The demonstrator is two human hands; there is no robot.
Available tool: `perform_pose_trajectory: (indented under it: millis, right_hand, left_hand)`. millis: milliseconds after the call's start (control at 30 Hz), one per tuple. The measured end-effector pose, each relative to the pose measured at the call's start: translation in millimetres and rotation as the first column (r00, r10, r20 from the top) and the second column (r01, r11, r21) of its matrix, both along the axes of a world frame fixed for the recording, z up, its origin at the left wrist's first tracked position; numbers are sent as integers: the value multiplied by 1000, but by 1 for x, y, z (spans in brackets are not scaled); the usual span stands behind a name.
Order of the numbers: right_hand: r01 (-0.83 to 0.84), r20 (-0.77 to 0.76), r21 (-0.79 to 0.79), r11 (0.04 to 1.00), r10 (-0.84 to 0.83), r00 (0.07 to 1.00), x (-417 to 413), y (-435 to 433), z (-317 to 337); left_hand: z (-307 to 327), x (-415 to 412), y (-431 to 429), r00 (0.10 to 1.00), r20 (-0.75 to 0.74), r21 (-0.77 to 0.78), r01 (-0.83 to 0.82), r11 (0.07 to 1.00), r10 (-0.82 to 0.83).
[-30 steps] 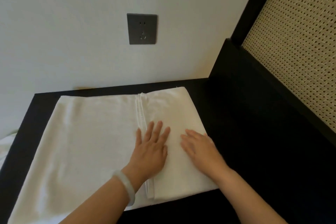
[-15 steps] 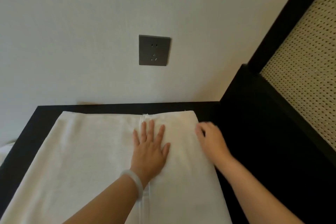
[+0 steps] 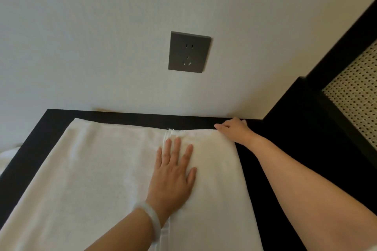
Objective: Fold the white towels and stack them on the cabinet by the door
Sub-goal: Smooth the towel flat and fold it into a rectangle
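White cloth covers most of the black surface (image 3: 130, 116): the towel (image 3: 102, 169) lies spread flat, and its right part is already folded over toward the middle. The hem (image 3: 167, 138) of that folded layer runs away from the person and passes directly under the left hand.

Step in hand: squaring and flattening the first fold.

- The left hand (image 3: 173, 171) lies palm down on the towel, fingers straight and slightly spread, pressing the folded layer across the hem.
- The right hand (image 3: 234, 128) sits at the far right corner of the folded layer, beyond and to the right of the left hand. Its fingers appear bent at the cloth edge. Whether they pinch the corner or only rest against it cannot be told from this view.

Next move, as judged: bring the single layer left of the left hand over the folded part. This calls for freeing both hands and taking that layer by its edge without disturbing the hem line.

Surroundings:

- A pale bracelet (image 3: 146, 218) circles the left wrist.
- A dark wall socket (image 3: 189, 52) is on the wall beyond both hands.
- A black frame with a woven cane panel (image 3: 357, 98) stands right of the right hand and leaves little room on that side.
- More white cloth (image 3: 8, 155) shows far left of the left hand, off the surface.
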State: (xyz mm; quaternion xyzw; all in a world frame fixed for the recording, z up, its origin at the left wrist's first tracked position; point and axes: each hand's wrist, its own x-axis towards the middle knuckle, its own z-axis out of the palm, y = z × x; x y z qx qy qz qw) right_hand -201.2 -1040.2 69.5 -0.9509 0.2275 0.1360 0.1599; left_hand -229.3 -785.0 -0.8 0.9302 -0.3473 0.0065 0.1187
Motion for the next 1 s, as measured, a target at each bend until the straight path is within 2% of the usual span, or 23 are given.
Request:
perform_pose_trajectory:
  millis: [67,167,267,367,433,500,567,600,633,700,767,867,1000]
  right_hand:
    - [-60,-55,-156,986,52,997,0,1,-6]
    - [-16,103,-414,910,64,993,-11,0,-17]
    - [120,241,-386,915,-26,970,-20,-3,-30]
    - [182,315,-358,916,-65,947,-17,-7,-30]
    - [248,430,-276,929,-111,896,-19,-1,-25]
    - [186,510,-227,956,-46,859,-37,16,-27]
    - [8,437,-251,968,105,893,-59,34,-45]
    - [-29,345,-210,977,102,933,-65,37,-51]
    - [-8,250,-157,988,48,967,-63,36,-52]
    - [94,148,-170,981,-69,987,-53,36,-43]
    - [130,175,-245,961,-88,981,-50,46,-38]
    - [52,167,-257,965,-9,986,-62,67,-46]
    - [172,98,-209,963,-154,983,-56,70,-35]
  left_hand:
    - [-1,0,0,1000,4,-2,0,1000,0]
    - [0,2,0,1000,-4,10,28,1000,-28]
    - [0,3,-1,999,-8,12,53,999,-53]
    - [1,2,0,999,-16,4,41,999,-41]
    - [1,1,0,1000,-21,4,23,1000,-23]
    - [1,1,-2,999,-38,9,23,1000,-22]
    - [1,2,-3,999,-44,20,28,999,-27]
    - [3,2,-3,998,-55,37,37,999,-35]
    - [4,3,-3,997,-61,48,41,998,-38]
    - [7,2,-2,997,-66,51,40,998,-37]
    - [8,2,-2,997,-78,53,32,998,-28]
    - [7,5,-3,995,-98,93,43,995,-33]
    - [14,14,-6,994,-109,132,44,990,-29]
